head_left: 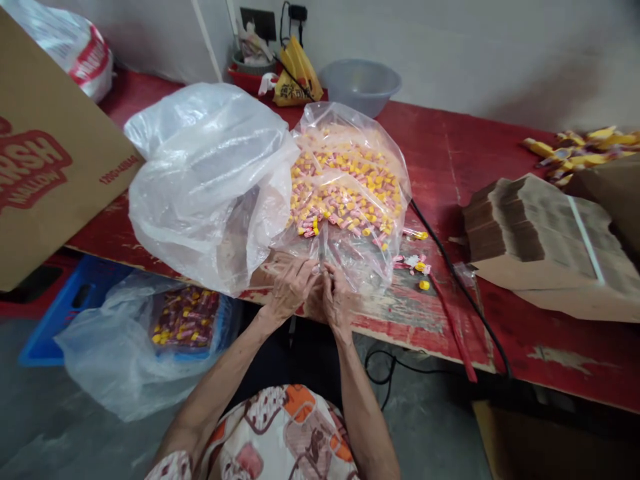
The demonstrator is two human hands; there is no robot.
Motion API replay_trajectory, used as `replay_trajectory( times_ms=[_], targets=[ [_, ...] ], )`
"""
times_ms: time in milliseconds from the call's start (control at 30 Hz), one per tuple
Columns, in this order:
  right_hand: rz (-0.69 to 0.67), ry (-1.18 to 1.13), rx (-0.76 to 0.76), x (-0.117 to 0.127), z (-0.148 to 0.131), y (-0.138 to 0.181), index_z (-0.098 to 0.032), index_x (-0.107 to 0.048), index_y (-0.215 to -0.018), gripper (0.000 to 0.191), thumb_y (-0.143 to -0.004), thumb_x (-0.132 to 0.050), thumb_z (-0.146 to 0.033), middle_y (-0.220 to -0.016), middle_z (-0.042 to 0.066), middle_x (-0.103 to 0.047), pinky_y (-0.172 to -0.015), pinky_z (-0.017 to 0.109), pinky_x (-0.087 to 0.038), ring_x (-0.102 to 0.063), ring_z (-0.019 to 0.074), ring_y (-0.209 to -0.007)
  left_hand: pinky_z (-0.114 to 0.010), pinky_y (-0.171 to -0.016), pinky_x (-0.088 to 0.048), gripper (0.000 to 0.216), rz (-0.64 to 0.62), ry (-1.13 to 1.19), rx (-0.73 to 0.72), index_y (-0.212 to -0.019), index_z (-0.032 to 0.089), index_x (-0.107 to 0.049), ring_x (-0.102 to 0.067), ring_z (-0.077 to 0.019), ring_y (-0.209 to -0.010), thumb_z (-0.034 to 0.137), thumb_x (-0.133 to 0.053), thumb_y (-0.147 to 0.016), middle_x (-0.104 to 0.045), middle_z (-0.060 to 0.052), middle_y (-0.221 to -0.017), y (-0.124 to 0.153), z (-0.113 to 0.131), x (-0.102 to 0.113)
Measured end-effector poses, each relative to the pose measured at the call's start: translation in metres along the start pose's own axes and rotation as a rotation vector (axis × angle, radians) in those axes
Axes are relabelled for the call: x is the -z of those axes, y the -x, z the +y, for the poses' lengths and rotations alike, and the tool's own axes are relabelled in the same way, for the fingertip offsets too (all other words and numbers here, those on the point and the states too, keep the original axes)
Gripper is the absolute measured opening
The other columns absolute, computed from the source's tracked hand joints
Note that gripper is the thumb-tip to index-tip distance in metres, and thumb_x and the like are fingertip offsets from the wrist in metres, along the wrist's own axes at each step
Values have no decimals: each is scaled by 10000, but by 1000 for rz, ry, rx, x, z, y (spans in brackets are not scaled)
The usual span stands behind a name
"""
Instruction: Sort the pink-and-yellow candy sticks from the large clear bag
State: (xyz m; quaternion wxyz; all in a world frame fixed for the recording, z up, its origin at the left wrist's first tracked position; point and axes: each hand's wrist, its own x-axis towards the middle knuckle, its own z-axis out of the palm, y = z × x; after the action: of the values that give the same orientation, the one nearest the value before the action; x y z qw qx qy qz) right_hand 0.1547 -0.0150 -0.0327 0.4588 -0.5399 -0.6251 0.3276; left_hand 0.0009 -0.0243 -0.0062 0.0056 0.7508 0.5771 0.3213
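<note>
My left hand (293,288) and my right hand (336,297) are close together at the front edge of the red table. The fingers of both are closed in a pinch. A small thing seems to sit between the fingertips, too small and blurred to name. Just beyond my hands lies a transparent plastic bag (350,180) full of small pink pieces with yellow ends. A few of these pieces (311,227) are at its near side, closest to my fingers. Left of it stands a large whitish plastic bag (210,173), its opening toward me.
A cardboard box (55,153) leans in at left. Below it, a blue crate (50,327) holds a plastic-lined heap of similar pieces (185,317). Flattened cardboard (545,247) is stacked at right. A black cable (450,267) crosses the red table (430,140). A basin (360,83) stands behind.
</note>
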Motion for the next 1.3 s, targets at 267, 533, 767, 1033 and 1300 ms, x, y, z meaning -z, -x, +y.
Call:
replay_trajectory(
  times_ms=[267,533,767,1033,1300],
  targets=[
    [-31,14,5,6,-6,-1,-217,-750,-1339,458,-1161,-417,-476,-1332,115,-803,-1132,399,-590,-749,222,-1217,-312,-906,-628,255,-68,622,430,-1210,194,-702,-742,-195,-980,405,-615,-1096,-770,-73,-1090,-8,-15,-5],
    [-36,35,10,8,-3,-1,-209,-748,-1327,458,-1143,-433,-486,-1287,117,-810,-1095,394,-607,-760,223,-1181,-338,-956,-615,290,47,583,573,-1261,205,-672,-747,-215,-1037,442,-652,-1095,-765,-88,-1159,2,-5,-1],
    [-13,100,3,12,-7,4,-206,-743,-1311,477,-1127,-455,-538,-1261,123,-788,-1083,430,-583,-742,246,-1147,-387,-1062,-618,211,-213,224,291,-1265,170,-677,-738,-278,-1249,284,-672,-1089,-742,-162,-1285,-1,8,2],
    [-14,96,-46,14,-15,2,-188,-745,-1271,519,-1087,-482,-596,-1162,115,-771,-986,454,-581,-735,244,-973,-432,-1069,-673,229,-163,310,300,-1285,224,-706,-753,-272,-1257,300,-587,-1105,-753,-126,-1313,9,11,6],
    [-27,63,-152,14,-18,3,-172,-676,-1390,627,-1038,-513,-664,-1088,90,-747,-696,324,-551,-664,168,-707,-476,-1069,-657,253,-87,274,378,-1324,244,-699,-731,-321,-1271,320,-569,-1120,-740,-137,-1388,11,4,13]
  ],
)
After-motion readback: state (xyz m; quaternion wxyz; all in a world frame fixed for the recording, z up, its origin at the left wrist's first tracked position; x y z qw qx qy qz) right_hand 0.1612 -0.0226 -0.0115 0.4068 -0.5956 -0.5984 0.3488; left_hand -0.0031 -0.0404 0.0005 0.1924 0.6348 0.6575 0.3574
